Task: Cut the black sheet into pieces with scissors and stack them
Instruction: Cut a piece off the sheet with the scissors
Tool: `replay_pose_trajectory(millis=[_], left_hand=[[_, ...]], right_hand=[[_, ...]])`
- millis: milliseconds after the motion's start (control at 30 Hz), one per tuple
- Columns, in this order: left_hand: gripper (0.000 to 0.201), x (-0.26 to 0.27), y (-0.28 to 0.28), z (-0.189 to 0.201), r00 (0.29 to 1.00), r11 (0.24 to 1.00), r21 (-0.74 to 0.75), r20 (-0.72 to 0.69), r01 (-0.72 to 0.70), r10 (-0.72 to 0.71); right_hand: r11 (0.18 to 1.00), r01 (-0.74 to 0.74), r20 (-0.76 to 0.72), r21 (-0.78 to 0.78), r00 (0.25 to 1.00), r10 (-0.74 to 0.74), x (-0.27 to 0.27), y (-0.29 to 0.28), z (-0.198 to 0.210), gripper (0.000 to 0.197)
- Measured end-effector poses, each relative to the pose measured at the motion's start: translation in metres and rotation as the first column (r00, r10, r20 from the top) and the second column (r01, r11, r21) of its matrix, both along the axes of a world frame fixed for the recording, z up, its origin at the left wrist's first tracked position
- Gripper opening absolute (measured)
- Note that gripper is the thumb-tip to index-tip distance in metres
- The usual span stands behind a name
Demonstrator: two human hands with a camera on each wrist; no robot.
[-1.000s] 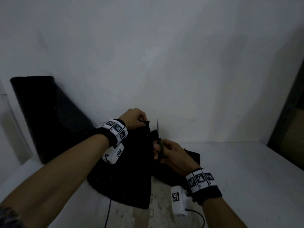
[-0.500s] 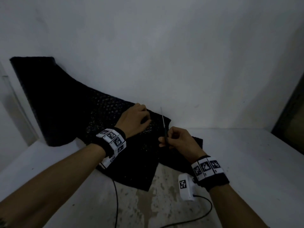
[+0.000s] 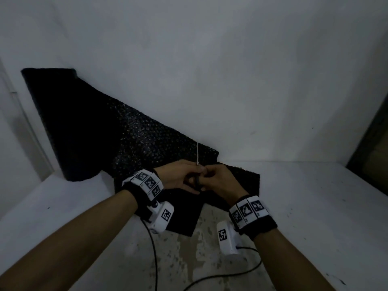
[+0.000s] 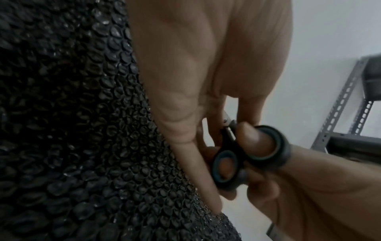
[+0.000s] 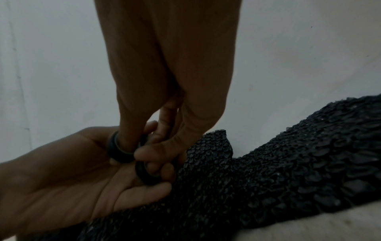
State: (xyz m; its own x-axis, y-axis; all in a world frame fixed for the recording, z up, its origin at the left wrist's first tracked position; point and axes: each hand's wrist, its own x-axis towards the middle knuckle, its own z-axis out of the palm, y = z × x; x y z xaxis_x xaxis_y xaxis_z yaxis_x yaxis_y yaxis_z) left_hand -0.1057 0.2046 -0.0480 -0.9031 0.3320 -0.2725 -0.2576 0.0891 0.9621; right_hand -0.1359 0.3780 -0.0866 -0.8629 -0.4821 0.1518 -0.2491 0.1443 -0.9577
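Now the left hand (image 3: 178, 177) has left the bubbled black sheet (image 3: 134, 143) beneath both hands and joined the right hand (image 3: 218, 181), both gripping the black-looped scissors (image 4: 247, 153), blade upright.

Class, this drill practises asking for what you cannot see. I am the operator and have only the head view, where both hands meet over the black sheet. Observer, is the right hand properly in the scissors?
Observer: Yes. The left wrist view shows the right hand with fingers through both loops of the scissors.
Operator: What is the left hand doing?
Observer: The left hand has its fingertips at the scissors' pivot. I cannot tell whether it grips them.
Operator: What is the sheet made of?
Observer: Close up, the black sheet is covered in small bubbles, like bubble wrap.
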Motion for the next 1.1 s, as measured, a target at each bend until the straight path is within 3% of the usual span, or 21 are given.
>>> replay_pose_trajectory(millis=[100, 167, 200, 233, 300, 367, 533, 633, 700, 800, 867, 933, 1033, 1067, 1100], left_hand=[[0.027, 0.002, -0.001, -0.002, 1.0, 0.996, -0.087, 0.023, -0.017, 0.019], [0.029, 0.003, -0.008, -0.002, 0.999, 0.939, -0.342, -0.028, -0.039, 0.031], [0.029, 0.005, -0.013, 0.001, 0.996, 0.841, -0.541, -0.082, -0.028, -0.019], [0.03, 0.007, -0.019, 0.002, 0.988, 0.688, -0.725, -0.115, -0.011, -0.105], [0.033, 0.01, -0.025, 0.003, 0.965, 0.418, -0.909, -0.111, -0.002, -0.236], [0.036, 0.008, -0.028, -0.001, 0.966, 0.321, -0.947, -0.054, 0.032, -0.255], [0.042, 0.002, -0.021, -0.018, 0.968, 0.18, -0.982, 0.007, 0.053, -0.25], [0.034, -0.001, -0.015, -0.022, 0.965, 0.101, -0.993, 0.035, 0.063, -0.26], [0.038, -0.001, -0.012, -0.021, 0.963, 0.062, -0.994, 0.069, 0.087, -0.26], [0.034, -0.004, -0.014, -0.022, 0.96, 0.043, -0.993, 0.093, 0.108, -0.263], [0.034, -0.004, -0.014, -0.022, 0.961, 0.017, -0.995, 0.092, 0.1, -0.26], [0.038, -0.002, -0.011, -0.02, 0.963, -0.045, -0.996, 0.083, 0.074, -0.256], [0.03, 0.004, 0.008, -0.014, 0.939, -0.132, -0.988, -0.033, -0.083, -0.344], [0.028, 0.004, 0.018, -0.013, 0.907, -0.084, -0.986, -0.097, -0.144, -0.41], [0.028, 0.004, 0.028, -0.011, 0.864, 0.015, -0.986, -0.154, -0.167, -0.479]], right_hand=[[0.997, -0.06, 0.047, 0.058, 0.997, 0.057, 0.008, 0.009, 0.005, 0.017], [0.987, -0.068, 0.066, 0.143, 0.996, 0.059, 0.006, 0.025, 0.004, 0.015], [0.972, -0.049, 0.043, 0.229, 0.998, 0.04, 0.003, 0.034, 0.003, 0.014], [0.94, -0.018, 0.008, 0.341, 1.0, 0.016, -0.001, 0.045, 0.001, 0.014], [0.793, 0.046, -0.066, 0.607, 0.998, -0.007, -0.006, 0.065, -0.003, 0.021], [0.635, 0.045, -0.079, 0.771, 0.997, 0.026, -0.006, 0.077, -0.006, 0.038], [0.485, 0.049, -0.077, 0.873, 0.996, 0.037, -0.004, 0.092, -0.002, 0.068], [0.43, 0.095, -0.112, 0.898, 0.994, 0.014, -0.002, 0.104, 0.001, 0.065], [0.394, 0.142, -0.154, 0.908, 0.988, -0.001, -0.003, 0.113, 0.002, 0.059], [0.331, 0.178, -0.187, 0.927, 0.982, -0.006, 0.001, 0.123, 0.003, 0.056], [0.327, 0.176, -0.184, 0.928, 0.983, -0.008, 0.004, 0.128, 0.004, 0.057], [0.375, 0.146, -0.153, 0.916, 0.988, -0.011, 0.006, 0.131, 0.006, 0.054], [0.606, 0.017, 0.03, 0.795, 0.997, -0.066, 0.006, 0.135, 0.009, 0.034], [0.665, -0.011, 0.069, 0.747, 0.996, -0.061, 0.007, 0.137, 0.009, 0.028], [0.691, -0.003, 0.052, 0.723, 0.997, -0.05, 0.008, 0.139, 0.011, 0.021]])
